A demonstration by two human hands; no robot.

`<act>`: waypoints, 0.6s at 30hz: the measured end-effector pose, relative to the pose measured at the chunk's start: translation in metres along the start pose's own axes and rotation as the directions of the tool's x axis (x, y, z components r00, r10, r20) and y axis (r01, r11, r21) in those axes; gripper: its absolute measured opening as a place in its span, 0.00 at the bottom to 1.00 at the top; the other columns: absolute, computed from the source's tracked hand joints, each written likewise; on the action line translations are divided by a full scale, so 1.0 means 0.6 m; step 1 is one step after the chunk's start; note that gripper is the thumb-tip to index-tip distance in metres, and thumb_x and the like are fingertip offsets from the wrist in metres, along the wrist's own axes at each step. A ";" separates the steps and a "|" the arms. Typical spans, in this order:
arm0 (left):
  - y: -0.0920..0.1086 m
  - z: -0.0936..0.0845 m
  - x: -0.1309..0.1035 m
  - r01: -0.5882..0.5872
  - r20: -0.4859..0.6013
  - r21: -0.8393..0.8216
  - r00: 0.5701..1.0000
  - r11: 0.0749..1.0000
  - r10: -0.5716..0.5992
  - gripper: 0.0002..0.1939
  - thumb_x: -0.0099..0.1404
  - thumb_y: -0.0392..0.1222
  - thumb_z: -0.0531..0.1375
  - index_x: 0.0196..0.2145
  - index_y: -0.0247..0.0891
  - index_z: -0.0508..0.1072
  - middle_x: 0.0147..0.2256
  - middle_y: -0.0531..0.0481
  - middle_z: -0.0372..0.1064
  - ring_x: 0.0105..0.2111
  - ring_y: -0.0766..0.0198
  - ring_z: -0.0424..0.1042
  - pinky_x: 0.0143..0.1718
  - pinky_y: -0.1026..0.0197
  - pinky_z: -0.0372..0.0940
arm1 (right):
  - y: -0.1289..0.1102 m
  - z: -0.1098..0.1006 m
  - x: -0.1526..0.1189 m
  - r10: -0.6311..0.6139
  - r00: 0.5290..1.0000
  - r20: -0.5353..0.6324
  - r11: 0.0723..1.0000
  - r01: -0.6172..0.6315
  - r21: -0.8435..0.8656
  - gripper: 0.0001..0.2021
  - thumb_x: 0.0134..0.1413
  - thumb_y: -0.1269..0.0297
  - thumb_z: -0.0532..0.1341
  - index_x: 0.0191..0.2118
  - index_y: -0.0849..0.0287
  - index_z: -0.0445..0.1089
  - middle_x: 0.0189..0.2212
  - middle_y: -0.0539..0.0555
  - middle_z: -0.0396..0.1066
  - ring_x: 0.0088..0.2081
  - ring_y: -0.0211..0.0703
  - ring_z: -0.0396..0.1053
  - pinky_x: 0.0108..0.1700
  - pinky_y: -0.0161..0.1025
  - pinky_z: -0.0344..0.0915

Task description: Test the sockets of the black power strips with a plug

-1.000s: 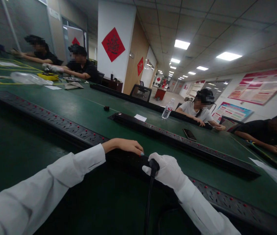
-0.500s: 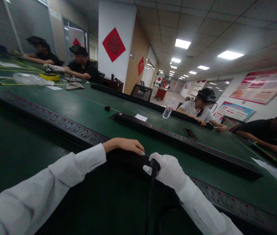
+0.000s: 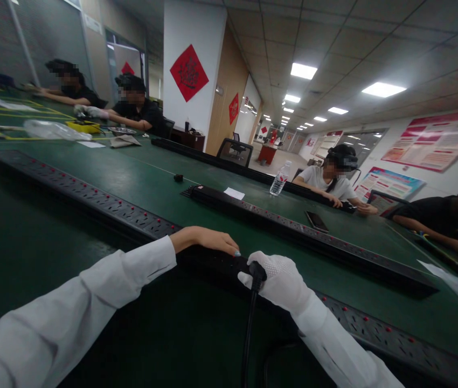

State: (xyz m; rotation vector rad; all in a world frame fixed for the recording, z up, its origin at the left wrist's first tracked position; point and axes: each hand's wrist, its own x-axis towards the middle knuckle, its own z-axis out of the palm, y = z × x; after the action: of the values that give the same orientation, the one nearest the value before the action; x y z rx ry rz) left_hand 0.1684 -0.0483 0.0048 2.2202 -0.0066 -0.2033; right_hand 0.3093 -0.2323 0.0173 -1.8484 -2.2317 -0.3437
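Note:
My left hand [image 3: 208, 240], bare below a white sleeve, lies palm down on a long black power strip [image 3: 91, 195]. Its fingers stretch to the right along the strip's top; the thumb is hidden. Just to the right, my right hand [image 3: 281, 277] wears a white knit glove and is closed around a black power plug [image 3: 257, 270]. The plug sits against the strip, its prongs out of sight, so I cannot tell whether it is fully in a socket. From it a black cord [image 3: 248, 334] hangs down toward me. Small red dots line the strip's sockets on both sides.
A second power strip [image 3: 313, 234] lies behind mine, near a phone [image 3: 317, 221], a water bottle [image 3: 280, 179] and a small black object [image 3: 178, 178]. Plastic wrap [image 3: 53, 130] and a yellow tray [image 3: 84, 127] are at far left. Several people sit around the green table [image 3: 140, 175].
The view has shifted very slightly. Both hands and the plug keep the same place on the power strip.

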 end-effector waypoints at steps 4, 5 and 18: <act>-0.001 -0.001 0.000 0.006 0.017 -0.002 1.000 1.000 -0.006 0.19 0.63 0.50 0.48 0.46 0.40 0.67 0.48 0.52 0.64 0.44 0.64 0.64 0.46 0.64 0.56 | 0.001 0.001 0.000 0.001 1.000 -0.014 1.000 -0.001 0.000 0.15 0.52 0.49 0.51 0.33 0.55 0.65 0.22 0.47 0.67 0.24 0.33 0.63 0.27 0.31 0.52; -0.002 -0.002 0.000 0.013 0.024 -0.002 1.000 1.000 -0.013 0.19 0.63 0.50 0.48 0.46 0.40 0.67 0.48 0.52 0.64 0.44 0.64 0.64 0.46 0.64 0.56 | 0.001 0.001 0.000 0.000 1.000 -0.014 1.000 0.000 0.000 0.15 0.52 0.49 0.51 0.33 0.55 0.65 0.21 0.47 0.66 0.24 0.33 0.63 0.27 0.31 0.52; -0.012 0.002 0.006 0.030 -0.026 0.053 0.999 0.998 -0.029 0.19 0.63 0.49 0.48 0.45 0.37 0.68 0.46 0.49 0.65 0.44 0.63 0.64 0.46 0.65 0.56 | -0.010 -0.011 -0.005 -0.109 0.987 -0.116 0.975 0.083 -0.208 0.21 0.51 0.47 0.50 0.40 0.58 0.66 0.27 0.53 0.68 0.30 0.40 0.64 0.32 0.35 0.52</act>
State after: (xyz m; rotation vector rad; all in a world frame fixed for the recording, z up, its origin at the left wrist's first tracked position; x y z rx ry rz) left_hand 0.1713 -0.0450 -0.0017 2.2769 0.0348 -0.1940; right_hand 0.3042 -0.2382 0.0227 -1.7590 -2.2761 -0.7103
